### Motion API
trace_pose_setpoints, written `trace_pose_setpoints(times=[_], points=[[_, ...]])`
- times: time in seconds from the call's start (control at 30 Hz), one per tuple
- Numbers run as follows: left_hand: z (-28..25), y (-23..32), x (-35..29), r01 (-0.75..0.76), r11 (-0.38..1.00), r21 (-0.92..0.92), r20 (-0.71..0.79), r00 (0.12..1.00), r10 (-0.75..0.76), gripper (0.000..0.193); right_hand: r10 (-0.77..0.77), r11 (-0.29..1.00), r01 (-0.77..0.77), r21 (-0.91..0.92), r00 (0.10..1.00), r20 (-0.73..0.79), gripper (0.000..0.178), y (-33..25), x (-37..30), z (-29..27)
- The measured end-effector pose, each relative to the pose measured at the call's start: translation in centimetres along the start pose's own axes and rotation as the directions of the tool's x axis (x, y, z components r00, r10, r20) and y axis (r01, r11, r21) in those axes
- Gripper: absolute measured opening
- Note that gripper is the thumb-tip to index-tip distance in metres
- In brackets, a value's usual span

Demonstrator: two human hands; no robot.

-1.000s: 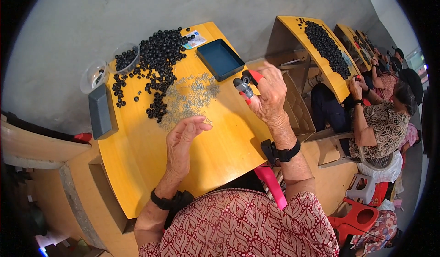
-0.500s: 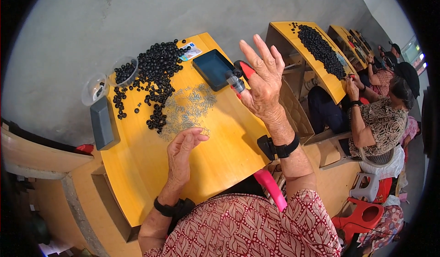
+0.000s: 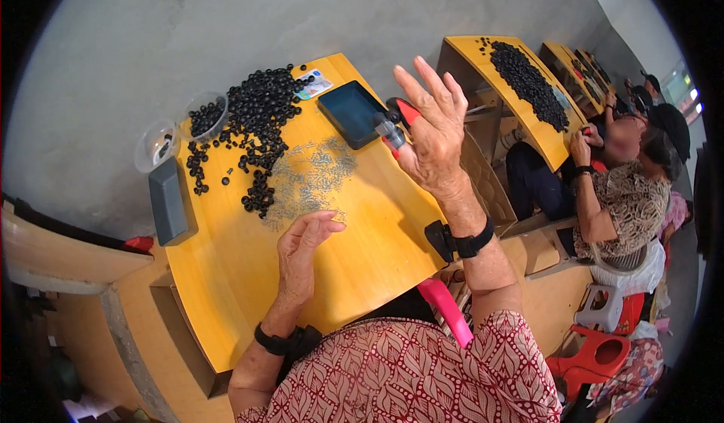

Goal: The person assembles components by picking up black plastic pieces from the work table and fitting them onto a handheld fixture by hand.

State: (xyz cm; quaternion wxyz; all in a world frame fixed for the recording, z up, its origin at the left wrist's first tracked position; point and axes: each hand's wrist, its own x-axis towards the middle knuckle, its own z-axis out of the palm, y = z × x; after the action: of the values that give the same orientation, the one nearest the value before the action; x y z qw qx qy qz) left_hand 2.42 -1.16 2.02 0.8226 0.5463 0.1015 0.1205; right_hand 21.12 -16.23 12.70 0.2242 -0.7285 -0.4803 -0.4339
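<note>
My right hand is raised over the table's right side, beside a dark blue tray. Its thumb and index finger, in red, black and grey coverings, meet at the tips; any piece between them cannot be made out. The other fingers stretch upward, apart. Lower and to the left, my left hand has thumb and fingers closed near their tips, just in front of scattered small silvery pieces. Something tiny may show at its fingertips. Behind these lies a heap of black ring-shaped pieces.
Clear plastic bowls, one with black pieces, stand at the yellow table's left edge by a grey bin. A printed packet lies at the back. To the right, people sit at similar tables, near a red stool.
My hands have hardly moved; the right wrist has turned slightly. At the neighbouring table, a co-worker behind the nearest one has shifted into view.
</note>
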Motion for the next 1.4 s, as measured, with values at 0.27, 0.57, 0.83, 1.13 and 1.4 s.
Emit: trace_pose_setpoints(times=[0.27,0.57,0.83,1.13,1.4], points=[[-1.0,1.2,-0.1,0.019,0.983,-0.182,-0.050,0.998,-0.028,0.027,-0.142,0.971,0.068,0.230,0.935,0.324,0.030,-7.7,-3.3,0.5],[-4.9,1.1,-3.0,-0.002,0.995,-0.105,-0.216,0.976,-0.021,0.029,-0.236,0.861,-0.009,0.509,0.878,0.416,0.029,-12.4,-4.9,3.4],[-16.5,6.9,-8.4,-0.277,0.942,0.189,-0.720,0.613,0.324,0.018,-0.230,0.907,0.017,0.421,0.856,0.462,0.028,-9.6,-5.2,3.2],[-27.4,4.2,-15.0,-0.068,0.936,0.344,-0.930,0.115,0.350,0.024,-0.139,0.949,-0.036,0.314,0.844,0.517,0.021,-8.6,-5.9,2.9],[-19.3,7.2,-10.9,-0.221,0.967,0.127,-0.834,0.505,0.225,0.021,-0.150,0.945,-0.038,0.326,0.832,0.533,0.027,-8.8,-5.9,3.7]])
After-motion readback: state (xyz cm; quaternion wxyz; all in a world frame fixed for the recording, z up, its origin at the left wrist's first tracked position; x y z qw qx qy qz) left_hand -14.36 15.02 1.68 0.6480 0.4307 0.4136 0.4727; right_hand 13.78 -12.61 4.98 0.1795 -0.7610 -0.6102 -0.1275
